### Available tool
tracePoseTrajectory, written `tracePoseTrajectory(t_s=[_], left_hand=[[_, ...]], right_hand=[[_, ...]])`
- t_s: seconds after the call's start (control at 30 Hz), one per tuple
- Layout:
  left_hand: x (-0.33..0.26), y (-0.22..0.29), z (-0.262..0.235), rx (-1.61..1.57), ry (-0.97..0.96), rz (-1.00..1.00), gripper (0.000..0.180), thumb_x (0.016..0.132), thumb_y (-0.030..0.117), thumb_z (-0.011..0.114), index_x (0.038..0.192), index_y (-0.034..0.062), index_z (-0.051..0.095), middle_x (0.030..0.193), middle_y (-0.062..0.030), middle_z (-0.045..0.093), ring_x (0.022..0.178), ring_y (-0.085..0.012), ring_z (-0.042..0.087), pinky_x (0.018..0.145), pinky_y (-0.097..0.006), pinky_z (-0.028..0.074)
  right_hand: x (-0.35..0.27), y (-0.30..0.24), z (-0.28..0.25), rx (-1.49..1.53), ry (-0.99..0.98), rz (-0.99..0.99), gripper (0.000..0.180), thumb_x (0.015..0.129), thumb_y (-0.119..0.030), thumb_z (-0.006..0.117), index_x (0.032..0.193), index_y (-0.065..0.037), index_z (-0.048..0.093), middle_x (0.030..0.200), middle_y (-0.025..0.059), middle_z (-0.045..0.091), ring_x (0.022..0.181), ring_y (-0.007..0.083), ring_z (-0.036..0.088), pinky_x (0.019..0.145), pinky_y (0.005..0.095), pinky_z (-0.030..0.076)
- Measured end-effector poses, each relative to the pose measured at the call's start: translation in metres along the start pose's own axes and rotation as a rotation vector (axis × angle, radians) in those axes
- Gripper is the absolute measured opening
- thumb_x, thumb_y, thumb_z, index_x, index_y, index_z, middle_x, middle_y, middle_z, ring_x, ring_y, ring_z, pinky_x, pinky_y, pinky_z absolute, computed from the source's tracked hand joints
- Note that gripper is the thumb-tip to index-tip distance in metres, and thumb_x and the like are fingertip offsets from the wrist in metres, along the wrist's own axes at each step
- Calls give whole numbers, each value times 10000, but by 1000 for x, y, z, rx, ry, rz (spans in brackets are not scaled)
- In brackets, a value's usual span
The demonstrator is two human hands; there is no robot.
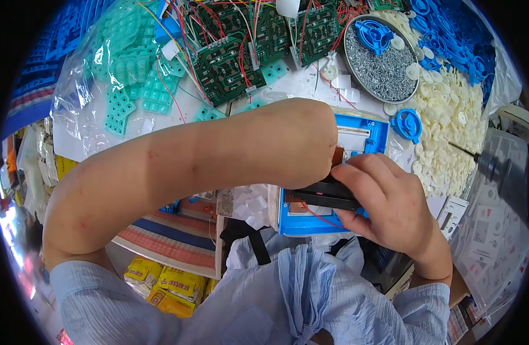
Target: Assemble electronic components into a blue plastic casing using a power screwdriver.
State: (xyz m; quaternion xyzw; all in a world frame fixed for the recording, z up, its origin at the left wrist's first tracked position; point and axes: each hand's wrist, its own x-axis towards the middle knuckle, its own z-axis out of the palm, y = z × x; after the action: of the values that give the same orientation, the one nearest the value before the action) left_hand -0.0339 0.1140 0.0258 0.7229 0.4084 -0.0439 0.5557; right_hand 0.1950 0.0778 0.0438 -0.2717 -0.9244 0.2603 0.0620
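The blue plastic housing [365, 135] lies flat on the bench [299, 86], close to its near edge, and everything else is placed from it. Over the housing's middle the right hand [385, 198] has its fingers [356, 184] curled shut around a flat black part [324, 194], pressing it down on the housing. The left hand [301, 141] comes across from the housing's left side, its forearm lying over the bench; its fingers are hidden behind the wrist and the right hand, so I cannot tell how far they are closed, only that they meet the black part beside a small orange-brown strip [338, 155]. A thin red wire [319, 217] runs out over the housing's near edge. Beyond the housing's far right corner sits a round metal tray of screws [385, 72] with a blue wheel [372, 34] lying in it, and just to the housing's right lies another blue wheel [407, 123] against a heap of white plastic discs [448, 115]. Behind the housing lie green circuit boards [230, 69] with red wires, and far to its left teal rubber keypads [126, 86] in a clear bag
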Motion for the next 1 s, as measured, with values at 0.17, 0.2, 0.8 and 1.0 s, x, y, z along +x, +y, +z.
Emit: tracePoseTrajectory(t_s=[0.17, 0.2, 0.8, 1.0], left_hand=[[0, -1, 7, 197, 44, 167, 128, 836, 111, 659, 819, 3, 727, 699, -186, 675, 624, -352, 647, 609, -436, 506], [1, -4, 8, 227, 78, 245, 130, 837, 111, 656, 821, 5, 729, 713, -194, 675, 653, -372, 648, 631, -449, 510], [18, -1, -14, 476, 396, 435, 179, 875, 157, 663, 794, 6, 712, 682, -182, 649, 713, -373, 668, 692, -459, 519], [126, 31, -34, 794, 678, 276, 190, 841, 104, 643, 939, 47, 796, 971, -177, 770, 900, -330, 763, 737, -466, 604]], right_hand=[[-12, 1, 11, 76, 123, 18, 589, 741, -201, 801, 1265, -29, 595, 991, 116, 601, 809, 294, 647, 574, 390, 546], [-13, 2, 13, 82, 139, 22, 589, 744, -202, 804, 1266, -30, 592, 997, 118, 604, 815, 297, 648, 577, 389, 545], [-22, 2, 20, 126, 241, 49, 591, 743, -201, 849, 1245, -42, 580, 1053, 143, 640, 855, 314, 666, 643, 389, 558], [-28, -1, 24, 137, 259, 88, 599, 737, -206, 844, 1254, -43, 589, 1127, 158, 646, 915, 338, 664, 701, 402, 567]])
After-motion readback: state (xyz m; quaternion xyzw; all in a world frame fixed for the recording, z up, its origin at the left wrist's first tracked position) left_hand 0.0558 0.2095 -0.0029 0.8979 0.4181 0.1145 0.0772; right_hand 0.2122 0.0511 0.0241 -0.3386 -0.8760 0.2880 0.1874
